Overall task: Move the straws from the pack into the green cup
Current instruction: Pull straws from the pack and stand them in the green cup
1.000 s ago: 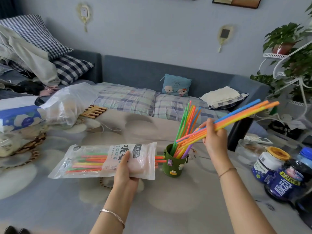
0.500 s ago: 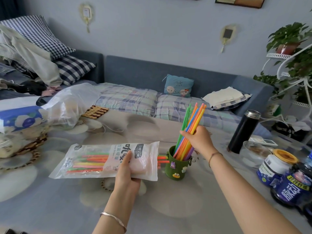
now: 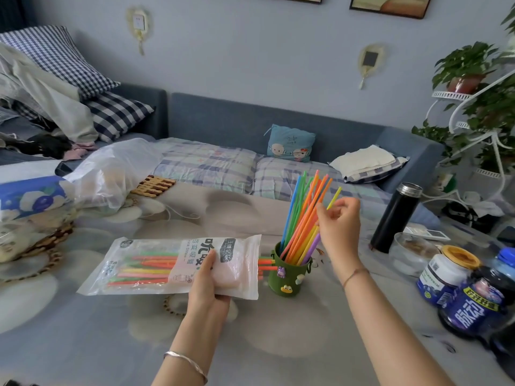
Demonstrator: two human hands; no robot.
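Straws [image 3: 303, 215] in orange, green, blue and yellow fan up from the green cup [image 3: 287, 274] beside the loosely spread right grip [image 3: 338, 221]; left grip [image 3: 207, 277] pinches the pack [image 3: 156, 263].

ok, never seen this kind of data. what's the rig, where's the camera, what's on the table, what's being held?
No machine here: a person works with bare hands, and all the pictures come from one wide-angle camera on their head, looking forward and down. The left hand grips a clear pack holding coloured straws, whose ends poke out of its open side toward the green cup. The cup stands on the table with a bundle of straws upright in it. The right hand is beside that bundle, fingers loosely curled; whether it pinches one is unclear. To the right stand a black flask and jars.
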